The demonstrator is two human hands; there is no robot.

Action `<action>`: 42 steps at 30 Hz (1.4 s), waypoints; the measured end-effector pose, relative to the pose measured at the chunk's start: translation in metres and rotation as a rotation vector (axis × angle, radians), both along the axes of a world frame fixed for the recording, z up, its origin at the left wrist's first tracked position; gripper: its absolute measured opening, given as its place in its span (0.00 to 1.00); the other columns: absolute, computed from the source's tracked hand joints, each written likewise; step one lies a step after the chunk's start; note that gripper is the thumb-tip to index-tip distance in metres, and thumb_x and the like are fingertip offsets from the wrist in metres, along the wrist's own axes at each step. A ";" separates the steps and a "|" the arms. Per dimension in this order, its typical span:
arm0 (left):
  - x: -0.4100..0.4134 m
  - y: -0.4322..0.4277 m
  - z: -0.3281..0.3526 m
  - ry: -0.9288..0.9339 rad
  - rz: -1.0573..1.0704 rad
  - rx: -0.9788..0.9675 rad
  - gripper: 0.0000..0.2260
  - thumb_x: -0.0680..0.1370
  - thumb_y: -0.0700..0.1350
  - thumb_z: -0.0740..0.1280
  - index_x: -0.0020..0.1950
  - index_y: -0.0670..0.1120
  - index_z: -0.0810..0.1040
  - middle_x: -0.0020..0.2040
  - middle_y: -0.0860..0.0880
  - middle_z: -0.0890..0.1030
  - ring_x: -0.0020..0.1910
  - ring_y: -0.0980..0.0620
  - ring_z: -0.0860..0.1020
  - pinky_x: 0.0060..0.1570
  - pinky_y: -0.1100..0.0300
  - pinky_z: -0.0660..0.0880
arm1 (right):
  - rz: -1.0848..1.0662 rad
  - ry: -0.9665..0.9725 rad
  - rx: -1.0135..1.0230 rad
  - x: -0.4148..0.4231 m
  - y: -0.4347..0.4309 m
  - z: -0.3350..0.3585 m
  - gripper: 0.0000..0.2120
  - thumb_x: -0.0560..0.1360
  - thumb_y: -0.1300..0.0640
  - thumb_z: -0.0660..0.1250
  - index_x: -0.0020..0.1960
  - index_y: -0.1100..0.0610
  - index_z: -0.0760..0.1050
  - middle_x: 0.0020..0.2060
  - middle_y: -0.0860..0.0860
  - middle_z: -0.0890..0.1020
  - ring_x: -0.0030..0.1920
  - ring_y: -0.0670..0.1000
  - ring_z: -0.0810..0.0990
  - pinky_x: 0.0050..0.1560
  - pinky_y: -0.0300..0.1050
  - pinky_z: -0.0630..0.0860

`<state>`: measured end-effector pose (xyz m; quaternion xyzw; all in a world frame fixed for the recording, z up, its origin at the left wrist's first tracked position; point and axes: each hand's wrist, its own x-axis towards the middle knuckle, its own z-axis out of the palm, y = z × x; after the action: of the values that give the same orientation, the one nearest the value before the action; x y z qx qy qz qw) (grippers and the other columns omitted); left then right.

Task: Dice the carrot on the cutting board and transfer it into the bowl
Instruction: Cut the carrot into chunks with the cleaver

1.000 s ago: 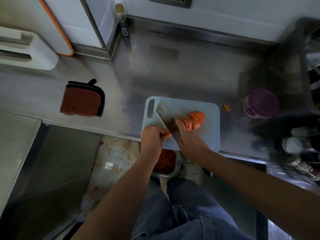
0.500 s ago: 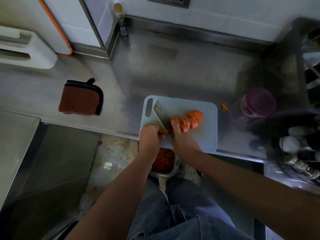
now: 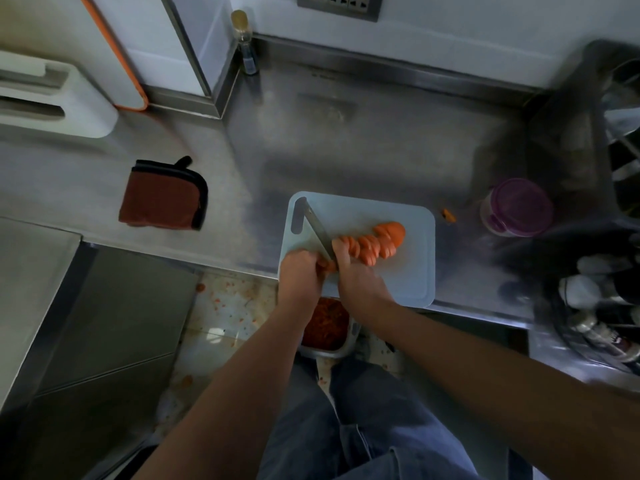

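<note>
- I see the cutting board (image 3: 398,271) lying at the near edge of the steel counter (image 3: 363,143), its handle slot at the far-left corner.
- The carrot (image 3: 377,244) lies across the middle of the board, already cut into a row of leaning slices that runs from the hands out to the right.
- The knife (image 3: 317,230) stands on its edge on the board, with its tip by the handle slot. The blade slants nearward and to the right, ending between the two hands.
- My right hand (image 3: 360,282) is clenched where the knife's handle end disappears. I read it as grasping the knife, and one finger reaches out to touch the nearest slice.
- My left hand (image 3: 299,271) is curled on the left side of the blade, fingers pinching a small carrot piece (image 3: 328,266) against it.
- The bowl (image 3: 329,353) sits below the counter edge, just near of the board and above my jeans (image 3: 363,427). It holds a heap of diced orange bits and is partly covered by my forearms.
- A stray orange scrap (image 3: 449,215) lies on the counter, right of the board.
- A purple-lidded jar (image 3: 517,207) stands further right, and a folded red-brown pot holder (image 3: 162,195) lies well to the left.
- Orange crumbs dot the floor (image 3: 225,306) at the near left.
</note>
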<state>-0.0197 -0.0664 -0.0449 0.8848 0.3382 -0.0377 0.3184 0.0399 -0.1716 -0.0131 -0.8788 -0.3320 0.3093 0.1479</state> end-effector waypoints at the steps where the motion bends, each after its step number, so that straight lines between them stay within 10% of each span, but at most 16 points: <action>1: 0.000 0.000 0.001 -0.013 0.002 0.002 0.05 0.77 0.43 0.68 0.45 0.45 0.83 0.41 0.53 0.80 0.42 0.55 0.77 0.45 0.64 0.70 | 0.007 -0.006 0.001 0.003 0.004 -0.001 0.26 0.77 0.68 0.55 0.71 0.50 0.52 0.50 0.56 0.72 0.46 0.56 0.74 0.43 0.50 0.73; 42: 0.001 0.003 0.000 -0.040 0.085 -0.024 0.05 0.76 0.45 0.70 0.45 0.50 0.86 0.43 0.52 0.85 0.43 0.54 0.81 0.44 0.68 0.67 | 0.030 -0.048 0.038 0.017 -0.004 0.001 0.23 0.80 0.62 0.56 0.71 0.51 0.54 0.54 0.58 0.73 0.45 0.56 0.78 0.44 0.54 0.80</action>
<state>-0.0186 -0.0638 -0.0447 0.8663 0.3684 -0.0106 0.3372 0.0567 -0.1758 -0.0123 -0.8778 -0.3545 0.2841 0.1521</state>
